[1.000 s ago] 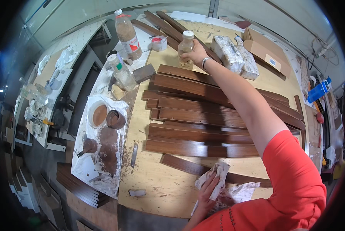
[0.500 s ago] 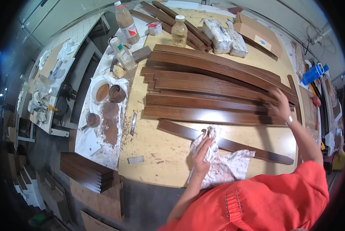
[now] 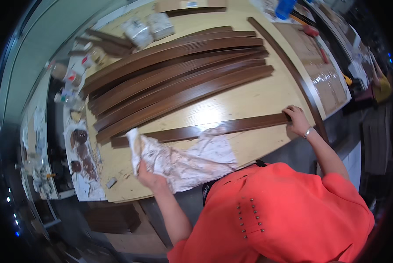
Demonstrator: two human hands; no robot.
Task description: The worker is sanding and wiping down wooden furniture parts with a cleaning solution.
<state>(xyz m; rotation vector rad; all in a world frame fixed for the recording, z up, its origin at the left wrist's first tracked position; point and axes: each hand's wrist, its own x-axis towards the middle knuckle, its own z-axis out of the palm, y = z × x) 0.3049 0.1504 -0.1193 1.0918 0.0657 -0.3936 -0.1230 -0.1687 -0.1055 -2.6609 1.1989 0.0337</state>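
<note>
A single dark brown wooden slat lies across the near part of the table. My right hand, with a band at its wrist, is closed round the slat's right end. Near the slat's left end, my left hand grips a stained white rag. The bunched part of the rag covers some of that end, and the rest trails right along the table's near edge. Beyond the slat, several similar brown slats lie side by side in a loose pile.
Another long slat lies along the table's right side, by a cardboard sheet. Plastic-wrapped blocks and a carton sit at the back. On the left are bottles, a dark cup and a small grey block.
The view has turned. My right hand has left the piled slats and now holds the single slat's right end. My left hand has moved the rag toward the slat's left end.
</note>
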